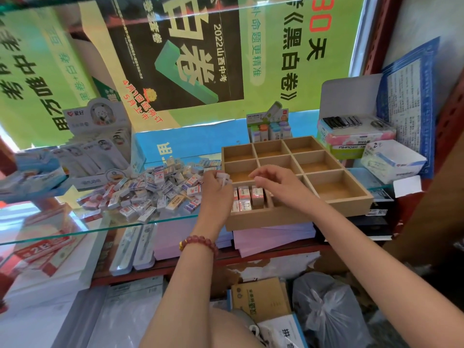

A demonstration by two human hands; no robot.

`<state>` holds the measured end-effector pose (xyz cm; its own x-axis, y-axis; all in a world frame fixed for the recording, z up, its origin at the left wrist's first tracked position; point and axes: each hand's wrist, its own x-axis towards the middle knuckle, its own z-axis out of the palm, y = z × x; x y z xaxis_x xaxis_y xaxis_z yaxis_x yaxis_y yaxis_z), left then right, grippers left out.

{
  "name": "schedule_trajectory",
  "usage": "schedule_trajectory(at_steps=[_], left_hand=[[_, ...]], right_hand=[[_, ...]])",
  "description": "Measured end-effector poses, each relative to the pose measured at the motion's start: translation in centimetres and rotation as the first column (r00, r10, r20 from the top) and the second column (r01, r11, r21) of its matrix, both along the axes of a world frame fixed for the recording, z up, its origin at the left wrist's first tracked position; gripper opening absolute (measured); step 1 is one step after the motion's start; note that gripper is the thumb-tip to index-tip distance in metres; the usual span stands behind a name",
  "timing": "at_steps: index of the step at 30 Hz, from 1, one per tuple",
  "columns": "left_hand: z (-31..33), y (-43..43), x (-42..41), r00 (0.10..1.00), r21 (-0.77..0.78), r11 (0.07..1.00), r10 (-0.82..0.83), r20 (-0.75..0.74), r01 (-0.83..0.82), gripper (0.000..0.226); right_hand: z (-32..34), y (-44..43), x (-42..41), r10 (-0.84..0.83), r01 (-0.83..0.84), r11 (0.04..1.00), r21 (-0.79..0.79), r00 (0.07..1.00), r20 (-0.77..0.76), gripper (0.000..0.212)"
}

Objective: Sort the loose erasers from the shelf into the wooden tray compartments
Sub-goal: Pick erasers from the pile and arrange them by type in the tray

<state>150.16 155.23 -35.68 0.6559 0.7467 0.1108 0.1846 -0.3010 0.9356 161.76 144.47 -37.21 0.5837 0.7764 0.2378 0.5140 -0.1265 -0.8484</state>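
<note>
We see the loose erasers (150, 190) heaped on the glass shelf (75, 228), just left of the wooden tray (276, 218). A few boxed erasers (247, 199) stand in the tray's near-left compartment, partly hidden by our left hand (217, 194). That hand grips a small white eraser (223, 177), too blurred to read. Our right hand (273, 180) hovers over the tray with fingers curled; we cannot tell whether it pinches anything. A bead bracelet (200, 243) circles the left wrist.
</note>
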Motion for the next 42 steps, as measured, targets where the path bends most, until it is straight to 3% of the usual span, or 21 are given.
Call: schedule_trajectory(at_steps=[3,6,9,13,19,23,27,31,36,39,42], left_hand=[[0.6,-0.9,-0.1,0.991,0.019,0.991,-0.133,0.033,0.133,0.032],[0.6,-1.6,-0.2,0.975,0.016,0.975,-0.220,0.019,0.220,0.039],[0.2,-2.1,-0.1,0.965,0.008,0.965,-0.261,0.018,0.261,0.045],[0.1,-1.7,0.0,0.974,-0.028,0.974,-0.225,0.041,0.226,0.047],[-0.3,-1.2,0.4,0.981,-0.056,0.979,-0.195,0.006,0.195,0.034],[-0.9,-0.1,0.4,0.979,0.141,0.977,-0.142,-0.145,0.163,0.027],[-1.5,0.2,-0.2,0.911,0.190,0.931,-0.235,-0.339,0.311,0.025],[-1.3,0.1,-0.7,0.839,0.150,0.896,-0.319,-0.440,0.419,0.041],[-1.0,0.0,-0.6,0.818,0.133,0.893,-0.324,-0.476,0.431,0.048],[-1.1,0.1,-0.5,0.820,0.130,0.897,-0.316,-0.477,0.422,0.048],[-1.3,0.2,-0.5,0.831,0.101,0.908,-0.322,-0.454,0.407,0.049]], right_hand=[[-0.8,-0.8,-0.3,0.147,-0.142,0.988,0.057,0.986,-0.082,0.047],[-1.5,-0.8,-0.5,0.196,-0.193,0.978,0.077,0.980,-0.027,0.070],[-1.9,-0.6,-1.1,0.129,-0.133,0.985,0.110,0.991,0.047,0.061],[-1.9,-0.7,-1.2,0.132,-0.130,0.977,0.171,0.991,-0.001,0.052],[-2.1,-0.9,-0.3,0.087,-0.088,0.991,0.101,0.996,0.013,0.048],[-1.5,-0.6,0.0,0.019,-0.016,0.999,0.049,0.998,-0.056,0.036],[-0.4,-0.4,0.2,0.047,-0.043,0.999,0.027,0.986,-0.160,0.026],[0.1,-1.3,0.8,0.071,-0.046,0.977,-0.209,0.991,0.116,0.020],[-0.1,-2.3,0.2,0.175,-0.036,0.916,-0.400,0.932,0.316,0.019],[-0.3,-2.3,-0.4,0.174,0.012,0.921,-0.389,0.881,0.440,0.020],[-0.8,-2.4,-0.8,0.163,-0.029,0.943,-0.332,0.909,0.384,0.017]])
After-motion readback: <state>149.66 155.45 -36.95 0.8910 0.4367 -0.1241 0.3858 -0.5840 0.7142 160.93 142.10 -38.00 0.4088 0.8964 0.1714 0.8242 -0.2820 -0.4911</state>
